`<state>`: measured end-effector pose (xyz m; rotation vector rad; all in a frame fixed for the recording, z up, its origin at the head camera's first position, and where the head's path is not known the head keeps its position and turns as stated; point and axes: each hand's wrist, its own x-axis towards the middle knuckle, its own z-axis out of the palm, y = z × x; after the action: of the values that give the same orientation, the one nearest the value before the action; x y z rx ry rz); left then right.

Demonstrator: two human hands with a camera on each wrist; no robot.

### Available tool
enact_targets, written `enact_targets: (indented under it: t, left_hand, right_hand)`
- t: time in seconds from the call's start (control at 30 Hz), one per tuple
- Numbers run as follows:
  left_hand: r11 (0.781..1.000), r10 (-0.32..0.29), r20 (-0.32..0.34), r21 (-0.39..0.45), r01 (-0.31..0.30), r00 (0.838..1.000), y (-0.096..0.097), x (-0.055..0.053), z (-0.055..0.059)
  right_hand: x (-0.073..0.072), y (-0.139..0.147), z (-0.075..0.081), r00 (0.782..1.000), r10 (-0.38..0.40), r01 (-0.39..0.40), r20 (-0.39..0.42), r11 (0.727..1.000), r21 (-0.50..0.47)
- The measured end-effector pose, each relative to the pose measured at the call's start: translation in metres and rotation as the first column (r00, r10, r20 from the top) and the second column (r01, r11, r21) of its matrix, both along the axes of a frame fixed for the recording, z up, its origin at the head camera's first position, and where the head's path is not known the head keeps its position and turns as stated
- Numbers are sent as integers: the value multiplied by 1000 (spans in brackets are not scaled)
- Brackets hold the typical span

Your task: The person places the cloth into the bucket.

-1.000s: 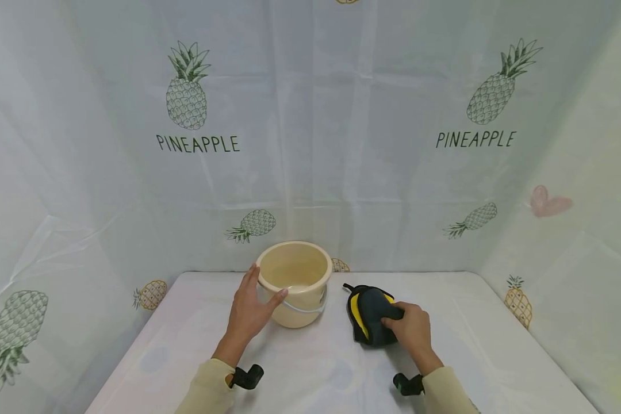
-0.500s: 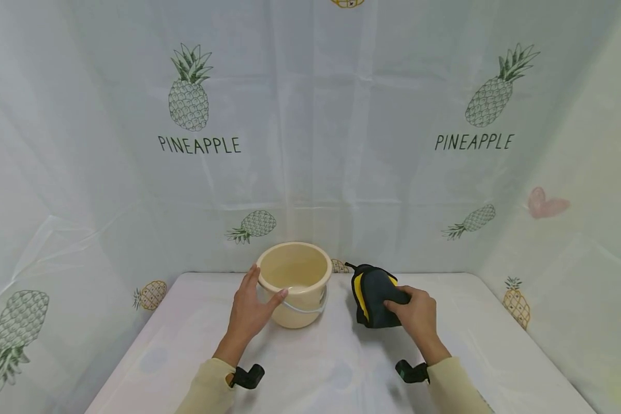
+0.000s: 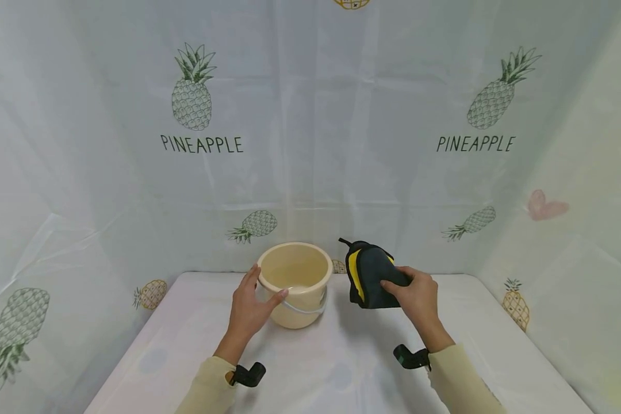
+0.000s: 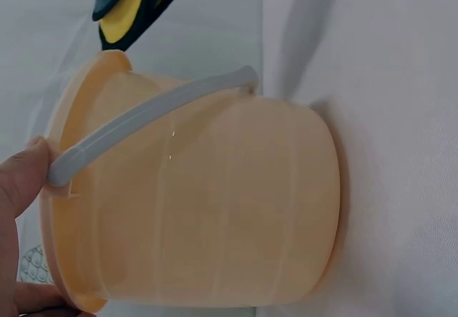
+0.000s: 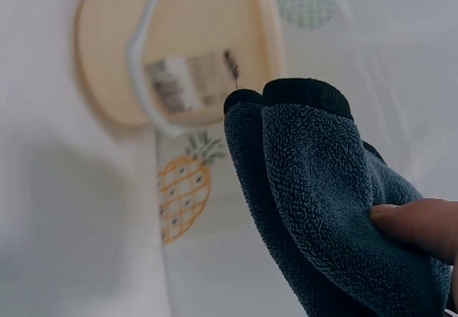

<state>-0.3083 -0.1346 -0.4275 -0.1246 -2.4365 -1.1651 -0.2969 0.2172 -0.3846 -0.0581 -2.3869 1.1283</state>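
Note:
A cream plastic bucket (image 3: pixel 291 319) with a pale grey handle (image 4: pixel 143 127) stands upright on the table, its inside bare where visible. My left hand (image 3: pixel 249 307) rests against its rim at the left, thumb at the front by the handle's end and fingers fairly straight along the side. To the right, my right hand (image 3: pixel 418 293) pinches a folded terry cloth (image 3: pixel 375 279), dark blue-grey with yellow inside, black edging and a small loop. The cloth is up in the air, beside the bucket's rim. In the right wrist view my thumb (image 5: pixel 418 224) presses into its fold.
White sheeting (image 3: pixel 321 149) printed with pineapples hangs close behind the bucket and along both sides. The white-covered table (image 3: pixel 310 374) stretches in front, its back edge just behind the bucket. A printed label (image 5: pixel 189 81) shows on the bucket's side.
My right hand has lifted the cloth off the table, first away from me, then upward and slightly left toward the bucket. My left hand and the bucket have stayed put.

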Motion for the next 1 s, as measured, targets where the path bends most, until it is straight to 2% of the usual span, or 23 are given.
enact_targets:
  t: [0.2, 0.43, 0.7, 1.0]
  left_hand:
    - [1000, -6, 7, 22, 6, 1000, -2, 1, 2]
    - [999, -19, 4, 34, 19, 1000, -2, -1, 1]
    - [999, -7, 7, 43, 7, 1000, 0, -2, 0]
    - [998, -14, 9, 54, 13, 1000, 1, 1, 1]
  right_hand:
    - [-2, -15, 16, 998, 66, -64, 20, 994, -88]
    - [-5, -36, 29, 991, 136, -134, 1, 977, -165]
    - [-15, -61, 37, 973, 231, -212, 26, 928, -306]
    - [-26, -88, 40, 958, 286, -257, 19, 888, -381]
